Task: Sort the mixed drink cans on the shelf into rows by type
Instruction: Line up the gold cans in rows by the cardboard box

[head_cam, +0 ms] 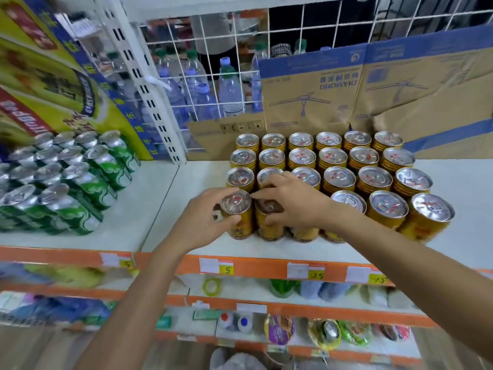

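1. Left grip (202, 217): forearm comes in from below, fingers and thumb curled round the front-left yellow can (237, 222), which stands at the front of the shelf (160, 209).
2. Right grip (296, 204): draped over the second yellow can (268, 228) just beside it, fingers bent over the lid, thumb on its side, holding it.
3. That lid is mostly hidden and the labels are blurred. Green cans (66, 182) well apart at left, smeared.

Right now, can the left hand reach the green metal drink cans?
Probably yes: only bare white shelf separates the left hand from the green metal drink cans, but it grips a gold metal can to release first.
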The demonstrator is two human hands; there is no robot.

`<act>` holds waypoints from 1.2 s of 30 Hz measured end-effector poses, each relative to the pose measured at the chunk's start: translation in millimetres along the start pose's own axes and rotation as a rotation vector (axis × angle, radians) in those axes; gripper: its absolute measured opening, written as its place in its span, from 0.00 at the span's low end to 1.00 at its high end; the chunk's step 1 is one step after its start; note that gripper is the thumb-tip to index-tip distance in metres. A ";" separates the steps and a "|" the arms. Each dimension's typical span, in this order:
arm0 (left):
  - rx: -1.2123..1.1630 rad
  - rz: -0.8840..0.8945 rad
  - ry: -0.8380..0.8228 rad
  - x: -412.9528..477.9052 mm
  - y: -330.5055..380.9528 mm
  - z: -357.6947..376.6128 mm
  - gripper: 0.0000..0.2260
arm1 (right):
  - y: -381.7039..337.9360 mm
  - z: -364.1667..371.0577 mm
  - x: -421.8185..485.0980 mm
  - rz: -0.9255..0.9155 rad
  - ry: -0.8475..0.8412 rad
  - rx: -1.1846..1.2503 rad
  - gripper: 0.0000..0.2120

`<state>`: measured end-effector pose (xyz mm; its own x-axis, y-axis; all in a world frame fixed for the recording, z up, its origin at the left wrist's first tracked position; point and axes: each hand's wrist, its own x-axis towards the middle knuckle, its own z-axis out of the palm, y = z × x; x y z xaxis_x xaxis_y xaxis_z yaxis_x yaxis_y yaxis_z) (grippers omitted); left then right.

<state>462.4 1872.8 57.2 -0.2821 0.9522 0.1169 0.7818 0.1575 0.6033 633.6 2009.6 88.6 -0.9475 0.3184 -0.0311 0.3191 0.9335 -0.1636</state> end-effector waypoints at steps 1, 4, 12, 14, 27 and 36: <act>0.034 0.025 -0.010 2.7 0.9 -2.4 0.21 | 0.3 0.5 -0.3 -0.004 -0.002 -0.009 0.29; 0.093 0.038 -0.039 7.4 1.9 -6.0 0.17 | 0.1 0.8 -0.5 -0.007 -0.010 -0.018 0.29; 0.095 -0.002 -0.066 7.3 5.7 -6.4 0.16 | -2.6 -12.3 -9.0 0.073 0.012 -0.110 0.30; 0.109 -0.032 -0.081 8.3 8.5 -7.8 0.16 | -7.8 -12.4 -8.3 0.125 0.032 -0.193 0.31; 0.537 -0.034 -0.153 18.6 44.3 -12.2 0.17 | -8.5 -16.3 -3.9 0.043 -0.109 -0.048 0.24; 0.697 0.000 -0.265 27.6 59.7 -15.9 0.28 | -16.6 -6.7 -2.9 0.115 0.013 -0.224 0.29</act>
<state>492.5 1904.3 109.0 -0.2072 0.9696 -0.1299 0.9781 0.2027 -0.0472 631.3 1994.3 98.0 -0.9047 0.4254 -0.0239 0.4233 0.9038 0.0630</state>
